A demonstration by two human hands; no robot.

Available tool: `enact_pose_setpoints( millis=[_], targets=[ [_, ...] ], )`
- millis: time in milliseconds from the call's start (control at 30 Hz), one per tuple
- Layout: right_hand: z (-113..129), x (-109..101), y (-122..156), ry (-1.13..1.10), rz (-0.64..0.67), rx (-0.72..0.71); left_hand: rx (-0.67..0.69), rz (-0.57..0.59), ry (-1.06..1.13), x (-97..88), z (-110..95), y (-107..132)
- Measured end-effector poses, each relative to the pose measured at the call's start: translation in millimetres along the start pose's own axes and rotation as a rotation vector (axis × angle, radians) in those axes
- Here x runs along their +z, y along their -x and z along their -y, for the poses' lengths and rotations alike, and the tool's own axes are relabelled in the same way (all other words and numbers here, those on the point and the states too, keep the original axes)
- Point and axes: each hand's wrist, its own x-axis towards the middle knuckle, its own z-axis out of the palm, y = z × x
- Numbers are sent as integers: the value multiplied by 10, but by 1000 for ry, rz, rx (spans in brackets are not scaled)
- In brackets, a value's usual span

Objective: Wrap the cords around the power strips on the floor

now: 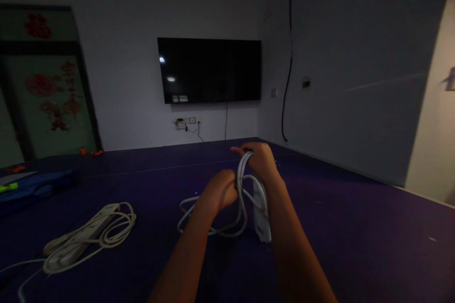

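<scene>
A white cable (242, 175) is gathered in loops, with more of it trailing across the purple surface (156, 246). My right hand (261, 158) is closed around the top of the loops, its thumb sticking out to the left. Lower and to the left, my left hand (223, 189) curls against the same cable, its fingertips partly hidden behind the loops. A white power strip (262, 220) hangs or stands steeply below my right hand, partly covered by my right forearm and the cable.
At the left lies a second power strip (85, 239) with its cable (117, 234) coiled over it. Blue cloth (39, 184) and small orange pieces (95, 153) are farther back. A television (213, 71) hangs on the far wall, and a black cord (288, 71) dangles in the corner.
</scene>
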Motion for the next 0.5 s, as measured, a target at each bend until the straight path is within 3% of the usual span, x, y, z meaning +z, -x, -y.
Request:
enact_pose_setpoints(
  millis=[100, 233, 367, 500],
  targets=[
    [9, 35, 7, -3, -3, -4, 95, 22, 186, -104, 24, 108],
    [24, 86, -6, 32, -4, -20, 255, 211, 869, -260, 41, 253],
    [19, 149, -30, 42, 79, -30, 213, 232, 1221, -294, 12, 278],
    [7, 265, -16, -88, 214, -52, 118, 198, 1471, -274, -25, 251]
  ],
)
